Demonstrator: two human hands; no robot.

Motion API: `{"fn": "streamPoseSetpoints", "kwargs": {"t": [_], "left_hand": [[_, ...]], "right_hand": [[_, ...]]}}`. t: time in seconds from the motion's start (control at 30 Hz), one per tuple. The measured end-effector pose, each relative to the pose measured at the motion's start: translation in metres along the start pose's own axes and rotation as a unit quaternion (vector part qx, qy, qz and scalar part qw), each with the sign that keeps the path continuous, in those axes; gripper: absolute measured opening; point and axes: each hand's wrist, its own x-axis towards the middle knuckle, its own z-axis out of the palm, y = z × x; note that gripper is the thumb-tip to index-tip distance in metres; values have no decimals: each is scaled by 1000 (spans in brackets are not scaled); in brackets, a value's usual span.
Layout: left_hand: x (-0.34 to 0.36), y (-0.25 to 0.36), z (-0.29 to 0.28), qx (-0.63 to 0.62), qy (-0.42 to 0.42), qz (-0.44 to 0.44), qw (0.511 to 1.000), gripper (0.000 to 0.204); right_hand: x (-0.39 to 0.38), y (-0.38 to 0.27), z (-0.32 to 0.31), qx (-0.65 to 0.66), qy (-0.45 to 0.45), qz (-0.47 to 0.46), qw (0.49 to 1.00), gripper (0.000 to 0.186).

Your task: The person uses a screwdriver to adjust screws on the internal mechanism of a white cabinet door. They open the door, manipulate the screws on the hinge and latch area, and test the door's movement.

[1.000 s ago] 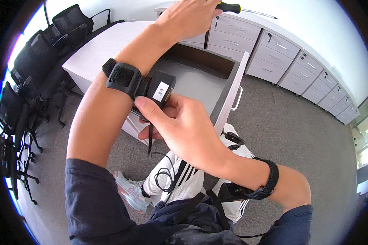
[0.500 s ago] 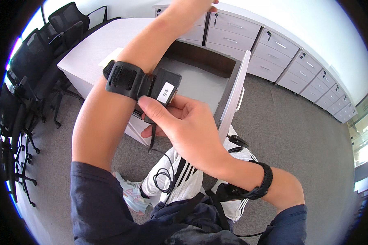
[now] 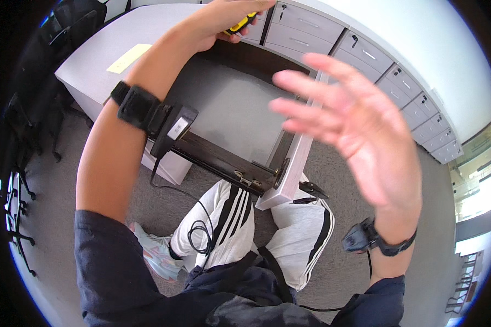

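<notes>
While the left hand (image 3: 223, 19), near the upper border of the view, was curled round a yellow-and-black tool handle (image 3: 241, 24), the right hand (image 3: 360, 117) was raised with its fingers spread, slightly blurred; the handle appeared just beyond the far edge of a pulled-out drawer (image 3: 223, 117), and whether it touched anything other than the hand could not be told; the left forearm crossed the desk (image 3: 93, 62) edge and the drawer's inner end, with a black wrist box (image 3: 173, 126) over the drawer's near corner; the right fingertips overlapped, in view, the drawer's pale front panel (image 3: 291, 169), while the palm stood to its right, well apart from the left hand; grey carpet (image 3: 354, 199) stretched from that panel to the row of cabinets (image 3: 305, 26), giving the right arm open room; the knees (image 3: 305, 234) lay close to the drawer's near edge; a yellow sheet (image 3: 128, 59) rested on the desktop, beside the left forearm.
</notes>
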Motion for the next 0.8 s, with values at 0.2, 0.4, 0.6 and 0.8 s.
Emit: {"fn": "streamPoseSetpoints", "kwargs": {"t": [0.2, 0.4, 0.6, 0.8], "left_hand": [[35, -33, 1, -46, -41, 22, 998, 38], [29, -44, -7, 109, -107, -6, 988, 40], [19, -38, -22, 166, -177, -79, 967, 41], [12, -47, -21, 211, -145, -96, 962, 49]], "right_hand": [[2, 4, -66, -27, 142, 13, 989, 37], [12, 42, -101, -107, 212, 65, 969, 32], [24, 66, -115, -78, 260, 51, 961, 29], [71, 55, -133, -262, 233, -51, 935, 38]]}}
